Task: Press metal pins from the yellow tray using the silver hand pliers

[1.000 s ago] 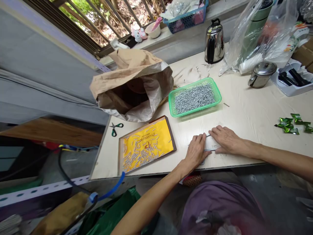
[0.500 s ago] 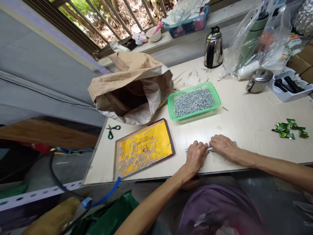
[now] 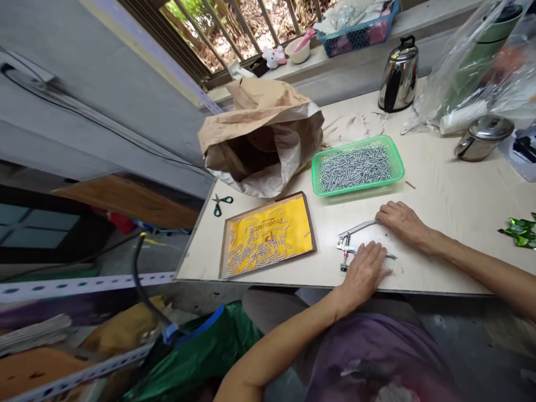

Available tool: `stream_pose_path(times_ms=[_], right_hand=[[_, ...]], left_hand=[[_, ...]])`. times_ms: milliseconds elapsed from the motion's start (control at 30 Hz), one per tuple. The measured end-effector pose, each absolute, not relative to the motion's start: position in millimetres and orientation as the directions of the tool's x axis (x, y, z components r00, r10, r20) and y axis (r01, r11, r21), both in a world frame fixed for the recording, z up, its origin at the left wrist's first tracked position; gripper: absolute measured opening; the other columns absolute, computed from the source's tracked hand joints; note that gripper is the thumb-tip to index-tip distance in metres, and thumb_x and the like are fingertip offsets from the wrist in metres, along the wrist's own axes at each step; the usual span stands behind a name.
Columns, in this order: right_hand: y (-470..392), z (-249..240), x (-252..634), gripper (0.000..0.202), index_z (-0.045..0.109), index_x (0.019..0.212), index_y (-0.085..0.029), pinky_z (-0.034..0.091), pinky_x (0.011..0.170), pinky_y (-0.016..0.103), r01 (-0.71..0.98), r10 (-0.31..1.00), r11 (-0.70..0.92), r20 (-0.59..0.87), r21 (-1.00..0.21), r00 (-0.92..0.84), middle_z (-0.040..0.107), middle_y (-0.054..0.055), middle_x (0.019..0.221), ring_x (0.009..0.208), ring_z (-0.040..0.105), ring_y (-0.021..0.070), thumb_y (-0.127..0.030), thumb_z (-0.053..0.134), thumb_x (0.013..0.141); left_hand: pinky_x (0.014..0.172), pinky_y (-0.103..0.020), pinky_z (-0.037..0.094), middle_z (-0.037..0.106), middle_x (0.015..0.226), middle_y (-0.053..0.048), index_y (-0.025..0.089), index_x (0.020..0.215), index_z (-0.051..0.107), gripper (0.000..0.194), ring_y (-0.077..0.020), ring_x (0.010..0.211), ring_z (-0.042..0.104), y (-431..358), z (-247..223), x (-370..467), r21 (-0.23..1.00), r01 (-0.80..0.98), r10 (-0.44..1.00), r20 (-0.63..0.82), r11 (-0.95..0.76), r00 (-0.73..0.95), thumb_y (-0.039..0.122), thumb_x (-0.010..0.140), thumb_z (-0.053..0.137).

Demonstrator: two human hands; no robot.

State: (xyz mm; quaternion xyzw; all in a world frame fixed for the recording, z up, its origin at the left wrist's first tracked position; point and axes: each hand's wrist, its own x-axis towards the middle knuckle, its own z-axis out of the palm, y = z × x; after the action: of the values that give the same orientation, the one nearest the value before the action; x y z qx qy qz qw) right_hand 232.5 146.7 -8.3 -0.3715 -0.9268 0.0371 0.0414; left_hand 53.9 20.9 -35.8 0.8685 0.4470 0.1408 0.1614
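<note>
Metal hand pliers [image 3: 359,228] with a coil spring and a small screw-like end lie on the table, jaw side to the left, their two handles spread apart. My left hand [image 3: 363,272] is closed over the lower handle, whose tip sticks out past the fingers. At the end of the upper handle are the curled fingers of my right hand [image 3: 402,222]; the palm hides part of the grip. Left of the pliers, a shallow tray [image 3: 310,223] with a yellow lining holds many small metal pins. Behind them, a green plastic basket [image 3: 355,191] is filled with similar small metal parts.
An open brown paper sack [image 3: 259,100] stands behind the tray, with green-handled scissors [image 3: 218,207] at the left edge. A steel kettle [image 3: 400,78], a lidded metal cup [image 3: 483,137] and a plastic bag [image 3: 460,72] stand at the back right. Green wrappers [image 3: 519,230] lie far right.
The pliers' handles have spread apart, and my right hand has moved away from my left with the upper handle. The camera view has shifted left.
</note>
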Motion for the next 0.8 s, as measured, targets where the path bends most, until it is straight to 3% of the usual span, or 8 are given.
stream_pose_path(times_ms=[233, 367, 467, 533, 600, 700, 800], right_hand=[[159, -8, 225, 0.020, 0.065, 0.086, -0.017, 0.036, 0.070, 0.032, 0.723, 0.726, 0.687, 0.105, -0.073, -0.679, 0.065, 0.009, 0.088, 0.084, 0.053, 0.0222, -0.014, 0.047, 0.094], [124, -6, 230, 0.023, 0.063, 0.088, -0.018, 0.042, 0.073, 0.032, 0.641, 0.691, 0.721, 0.208, -0.261, -0.692, 0.064, 0.008, 0.087, 0.082, 0.056, 0.0206, -0.024, 0.044, 0.099], [92, -9, 234, 0.027, 0.063, 0.090, -0.019, 0.044, 0.073, 0.031, 0.550, 0.650, 0.753, 0.278, -0.360, -0.707, 0.063, 0.006, 0.083, 0.079, 0.057, 0.0191, -0.029, 0.041, 0.101], [74, -12, 234, 0.026, 0.064, 0.094, -0.018, 0.044, 0.071, 0.031, 0.539, 0.634, 0.771, 0.331, -0.340, -0.699, 0.063, 0.007, 0.085, 0.078, 0.056, 0.0192, -0.028, 0.041, 0.101], [60, -15, 229, 0.026, 0.065, 0.100, -0.018, 0.043, 0.071, 0.032, 0.550, 0.611, 0.791, 0.390, -0.266, -0.689, 0.064, 0.008, 0.091, 0.081, 0.055, 0.0202, -0.022, 0.040, 0.101], [55, -13, 208, 0.030, 0.067, 0.104, -0.020, 0.041, 0.075, 0.034, 0.527, 0.534, 0.837, 0.421, -0.144, -0.733, 0.065, 0.009, 0.099, 0.091, 0.053, 0.0221, -0.011, 0.039, 0.097], [66, -11, 177, 0.023, 0.069, 0.099, -0.019, 0.039, 0.076, 0.035, 0.427, 0.430, 0.901, 0.301, -0.080, -0.851, 0.065, 0.009, 0.101, 0.097, 0.052, 0.0224, -0.011, 0.047, 0.095]], left_hand=[[0.114, -0.050, 0.040, 0.057, 0.139, -0.019, 0.012, 0.134, 0.051, 0.043, -0.0280, 0.137, 0.048, 18, -40, 62, 0.437, 0.723, 0.832, 0.125, -0.535, 0.541, 0.036, 0.099, 0.046], [0.109, -0.043, 0.046, 0.060, 0.135, -0.015, 0.015, 0.126, 0.058, 0.035, -0.0258, 0.135, 0.050, 13, -31, 52, 0.383, 0.718, 0.813, 0.232, -0.581, 0.535, 0.034, 0.098, 0.048], [0.094, -0.035, 0.053, 0.069, 0.112, -0.011, 0.018, 0.103, 0.068, 0.022, -0.0213, 0.111, 0.062, 19, -15, 12, 0.299, 0.826, 0.867, 0.313, -0.478, 0.388, 0.023, 0.098, 0.048], [0.082, -0.033, 0.053, 0.069, 0.095, -0.009, 0.019, 0.093, 0.070, 0.021, -0.0202, 0.092, 0.062, 29, -2, -25, 0.227, 0.938, 0.937, 0.294, -0.262, 0.190, 0.019, 0.096, 0.049], [0.077, -0.033, 0.050, 0.066, 0.090, -0.009, 0.018, 0.091, 0.072, 0.017, -0.0218, 0.089, 0.058, 41, 6, -59, 0.166, 0.983, 0.976, 0.216, -0.073, 0.036, 0.020, 0.094, 0.055], [0.076, -0.032, 0.046, 0.065, 0.090, -0.009, 0.017, 0.090, 0.072, 0.017, -0.0226, 0.090, 0.055, 59, 7, -89, 0.125, 0.992, 0.999, 0.047, 0.014, -0.019, 0.020, 0.093, 0.056], [0.075, -0.031, 0.044, 0.063, 0.087, -0.008, 0.017, 0.086, 0.072, 0.021, -0.0220, 0.090, 0.054, 67, 0, -94, 0.111, 0.994, 0.998, -0.060, 0.003, 0.004, 0.018, 0.094, 0.053]])
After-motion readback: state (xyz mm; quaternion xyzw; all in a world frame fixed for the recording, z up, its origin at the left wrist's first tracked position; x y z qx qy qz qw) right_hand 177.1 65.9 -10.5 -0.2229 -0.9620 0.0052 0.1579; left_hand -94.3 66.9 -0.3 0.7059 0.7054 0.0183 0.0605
